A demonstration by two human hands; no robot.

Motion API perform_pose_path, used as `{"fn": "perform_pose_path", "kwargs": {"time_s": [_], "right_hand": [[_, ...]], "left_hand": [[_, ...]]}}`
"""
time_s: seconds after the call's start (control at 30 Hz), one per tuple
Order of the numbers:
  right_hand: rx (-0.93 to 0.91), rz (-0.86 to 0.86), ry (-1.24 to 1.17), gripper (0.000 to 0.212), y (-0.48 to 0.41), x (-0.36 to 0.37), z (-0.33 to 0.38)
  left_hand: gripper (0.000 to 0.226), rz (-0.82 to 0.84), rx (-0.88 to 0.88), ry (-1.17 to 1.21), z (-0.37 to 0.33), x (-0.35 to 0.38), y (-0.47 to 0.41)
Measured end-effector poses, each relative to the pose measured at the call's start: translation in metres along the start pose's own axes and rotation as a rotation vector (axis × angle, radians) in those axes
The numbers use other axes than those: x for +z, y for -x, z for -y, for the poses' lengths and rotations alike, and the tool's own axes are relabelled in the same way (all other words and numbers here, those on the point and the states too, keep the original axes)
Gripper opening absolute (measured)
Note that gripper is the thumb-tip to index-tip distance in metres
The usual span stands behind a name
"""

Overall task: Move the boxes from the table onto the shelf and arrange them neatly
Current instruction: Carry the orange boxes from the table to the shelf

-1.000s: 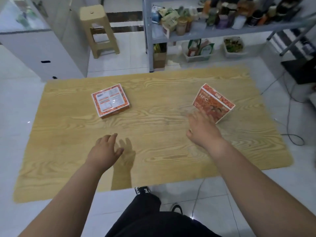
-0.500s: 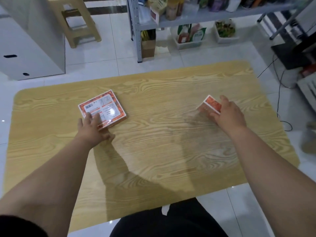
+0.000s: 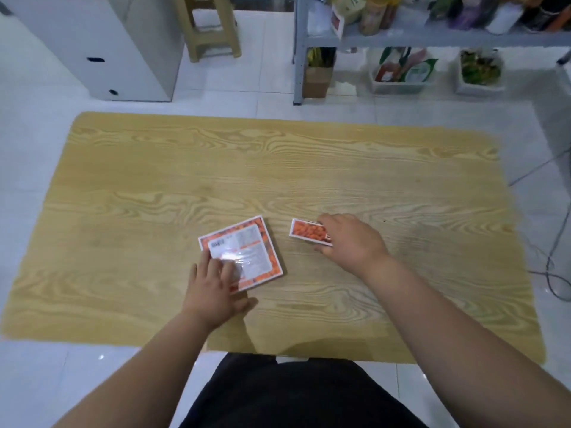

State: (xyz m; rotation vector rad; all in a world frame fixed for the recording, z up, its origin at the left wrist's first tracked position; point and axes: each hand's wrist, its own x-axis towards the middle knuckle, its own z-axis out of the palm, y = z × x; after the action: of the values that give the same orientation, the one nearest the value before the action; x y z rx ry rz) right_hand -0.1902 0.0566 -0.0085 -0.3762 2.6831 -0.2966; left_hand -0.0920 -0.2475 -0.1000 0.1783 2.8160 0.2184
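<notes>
On the wooden table [image 3: 309,168], a flat orange-and-white box [image 3: 247,251] lies label-up near the middle. My left hand [image 3: 216,288] rests straight fingers on its near-left corner, with the thumb spread beside the near edge. Just to the right, a second orange box [image 3: 307,231] stands tilted on its edge. My right hand [image 3: 349,242] grips it, fingers curled over the top and thumb on the near side, hiding its right half. The grey metal shelf [image 3: 401,38], crowded with jars and packets, stands beyond the table's far edge.
Two plastic bins [image 3: 401,78] [image 3: 479,75] and a cardboard box [image 3: 316,80] sit under the shelf. A beige stool [image 3: 213,29] and a white cabinet [image 3: 92,41] stand at the far left. Cables [image 3: 553,273] trail on the floor at the right.
Both hands reached the boxes and have slid them toward me and closer together. The right box has been tipped up on its edge. My view has tilted down.
</notes>
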Motion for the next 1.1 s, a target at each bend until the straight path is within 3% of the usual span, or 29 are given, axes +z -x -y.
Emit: {"fn": "perform_pose_path", "kwargs": {"time_s": [0.17,0.33,0.57,0.73,0.8,0.97,1.03,1.1], "right_hand": [[-0.131,-0.049,0.248,0.047,0.020,0.012,-0.012],[-0.264,0.029,0.243,0.047,0.042,0.019,-0.011],[-0.398,0.138,0.171,0.046,0.062,0.026,-0.008],[-0.297,0.174,0.110,0.065,0.058,0.019,-0.011],[-0.304,0.197,0.142,0.064,0.058,0.019,-0.009],[-0.274,0.166,0.047,0.057,0.067,0.026,-0.020],[-0.251,0.112,-0.092,0.049,0.067,0.022,-0.025],[-0.199,0.071,-0.298,0.040,0.065,0.013,-0.026]], "left_hand": [[0.111,0.104,-0.120,-0.076,-0.044,0.027,0.068],[0.116,0.205,-0.138,-0.163,-0.072,0.041,0.103],[0.071,0.243,-0.281,-0.304,-0.103,0.041,0.113],[0.076,0.273,-0.228,-0.403,-0.111,0.038,0.110],[0.068,0.283,-0.235,-0.394,-0.110,0.040,0.110],[0.053,0.136,-0.139,-0.140,-0.106,0.036,0.119],[0.048,-0.029,-0.130,0.108,-0.101,0.020,0.127],[0.039,-0.157,-0.302,0.464,-0.096,-0.003,0.140]]}}
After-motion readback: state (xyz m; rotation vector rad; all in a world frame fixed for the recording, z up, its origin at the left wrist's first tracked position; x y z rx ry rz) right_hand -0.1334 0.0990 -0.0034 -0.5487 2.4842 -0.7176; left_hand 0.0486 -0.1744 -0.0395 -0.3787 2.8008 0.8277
